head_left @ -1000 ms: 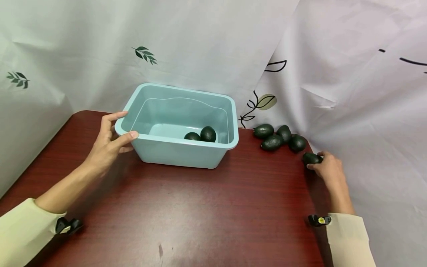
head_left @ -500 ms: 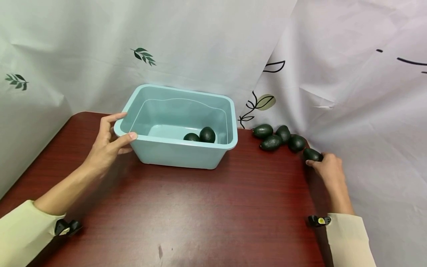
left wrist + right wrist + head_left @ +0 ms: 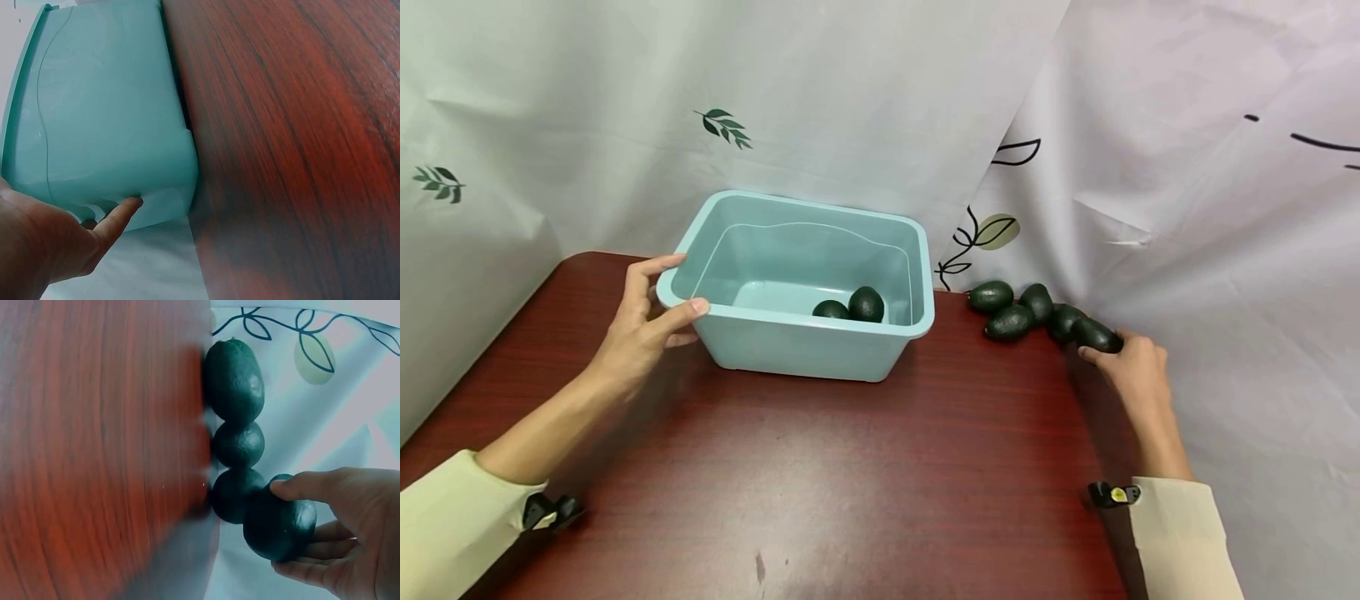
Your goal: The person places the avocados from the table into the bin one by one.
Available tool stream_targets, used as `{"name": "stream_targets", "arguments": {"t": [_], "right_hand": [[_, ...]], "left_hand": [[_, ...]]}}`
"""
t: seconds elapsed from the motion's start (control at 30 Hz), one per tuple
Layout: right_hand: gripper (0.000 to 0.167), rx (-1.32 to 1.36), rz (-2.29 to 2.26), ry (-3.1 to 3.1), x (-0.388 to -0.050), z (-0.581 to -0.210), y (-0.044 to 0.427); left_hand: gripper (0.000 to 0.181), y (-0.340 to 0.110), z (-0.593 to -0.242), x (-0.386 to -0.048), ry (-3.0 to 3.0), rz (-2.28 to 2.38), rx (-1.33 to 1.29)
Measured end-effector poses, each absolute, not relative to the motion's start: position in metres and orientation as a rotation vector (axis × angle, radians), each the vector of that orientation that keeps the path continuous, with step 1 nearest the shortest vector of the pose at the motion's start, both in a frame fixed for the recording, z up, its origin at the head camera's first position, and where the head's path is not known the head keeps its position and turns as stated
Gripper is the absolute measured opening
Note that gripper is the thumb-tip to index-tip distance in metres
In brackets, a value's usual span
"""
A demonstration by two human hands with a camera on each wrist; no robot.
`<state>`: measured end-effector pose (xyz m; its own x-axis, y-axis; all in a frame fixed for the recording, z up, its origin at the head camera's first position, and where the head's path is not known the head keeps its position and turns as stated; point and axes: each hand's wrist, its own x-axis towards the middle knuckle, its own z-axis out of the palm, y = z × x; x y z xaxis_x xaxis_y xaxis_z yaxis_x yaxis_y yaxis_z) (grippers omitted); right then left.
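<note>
A light blue plastic bin stands on the dark red wooden table. My left hand grips its left end, thumb over the front rim; in the left wrist view a finger lies along the outer wall. Two dark green avocados lie inside the bin, one partly hidden by the front rim. At the table's right edge my right hand holds an avocado between thumb and fingers. That avocado overlaps the nearest one of a cluster of several avocados at the back right.
White cloth with leaf prints hangs behind the table and along both sides. The cluster lies close to the cloth at the back right corner. A dark camera sits on the right wrist by the sleeve.
My right hand has taken hold of the avocado and brought it up and slightly left, against the cluster in the head view. The left hand and bin have stayed put.
</note>
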<state>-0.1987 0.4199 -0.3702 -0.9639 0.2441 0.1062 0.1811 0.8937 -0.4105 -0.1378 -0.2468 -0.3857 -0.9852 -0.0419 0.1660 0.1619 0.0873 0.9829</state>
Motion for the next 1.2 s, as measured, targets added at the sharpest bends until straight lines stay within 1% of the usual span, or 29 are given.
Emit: {"name": "stream_targets", "arguments": {"t": [0.3, 0.5, 0.93, 1.2], "right_hand": [[0.076, -0.31, 0.612, -2.886, -0.203, -0.365, 0.406], [0.074, -0.261, 0.619, -2.855, -0.207, -0.362, 0.398], [0.082, -0.192, 0.655, -2.848, -0.214, -0.356, 0.372], [0.076, -0.165, 0.716, -2.805, -0.213, -0.351, 0.354]], "left_hand": [[0.067, -0.248, -0.386, -0.138, -2.208, -2.019, -0.127], [0.068, -0.247, -0.386, -0.138, -2.198, -2.038, -0.133], [0.069, -0.248, -0.386, -0.137, -2.236, -1.997, -0.115], [0.068, -0.249, -0.386, -0.138, -2.206, -2.028, -0.123]]}}
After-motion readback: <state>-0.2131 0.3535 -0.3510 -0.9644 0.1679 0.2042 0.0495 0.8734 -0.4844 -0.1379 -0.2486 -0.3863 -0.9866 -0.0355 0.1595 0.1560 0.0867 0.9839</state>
